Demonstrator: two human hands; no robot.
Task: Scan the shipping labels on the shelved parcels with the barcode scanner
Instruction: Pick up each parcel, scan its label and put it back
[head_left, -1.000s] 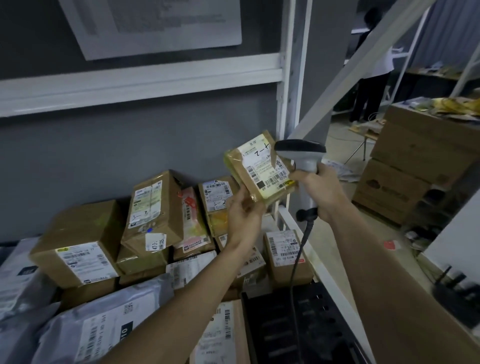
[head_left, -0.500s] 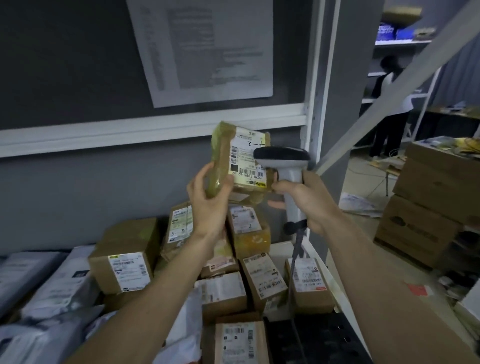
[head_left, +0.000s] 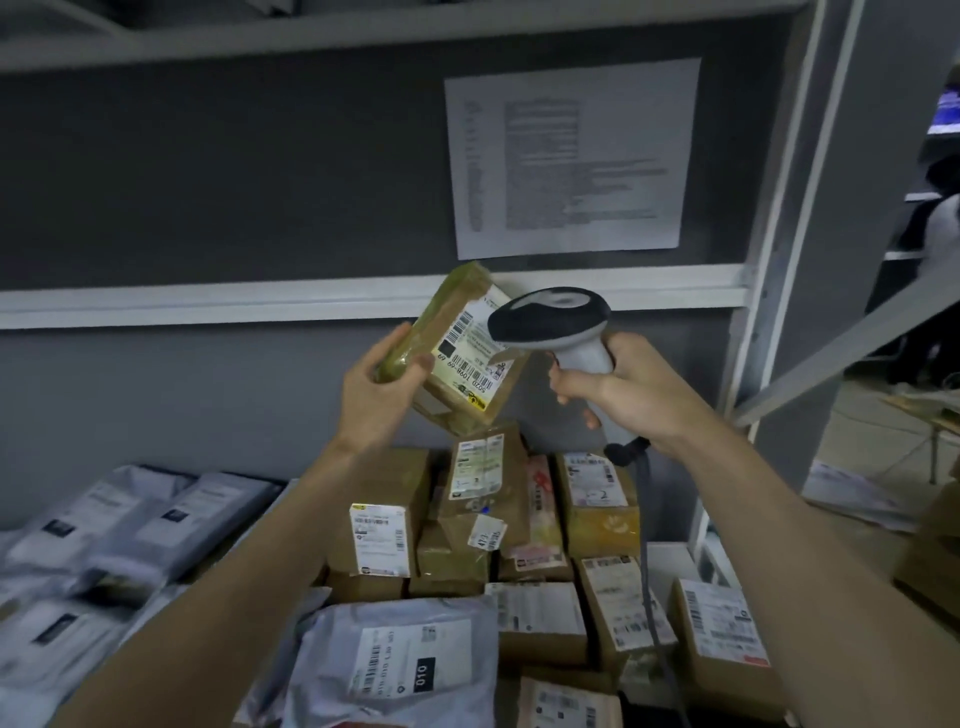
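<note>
A: What risk is seen?

B: The small parcel (head_left: 456, 358), raised at 12 o'clock of the shelved parcels (head_left: 470, 525), is pinched only at one end by the left hand (head_left: 382, 384); it may be dropped. Its label is partly covered by the barcode scanner (head_left: 551, 321).

A: The right hand (head_left: 621, 387)?

B: Closed around the scanner's handle, at 3 o'clock.

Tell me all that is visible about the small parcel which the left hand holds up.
The small parcel is a brown cardboard box wrapped in glossy yellowish tape. A white shipping label with barcodes covers its facing side. It is tilted, raised above the shelved boxes. The left hand grips its left edge; the barcode scanner, in the right hand, overlaps its right corner.
</note>
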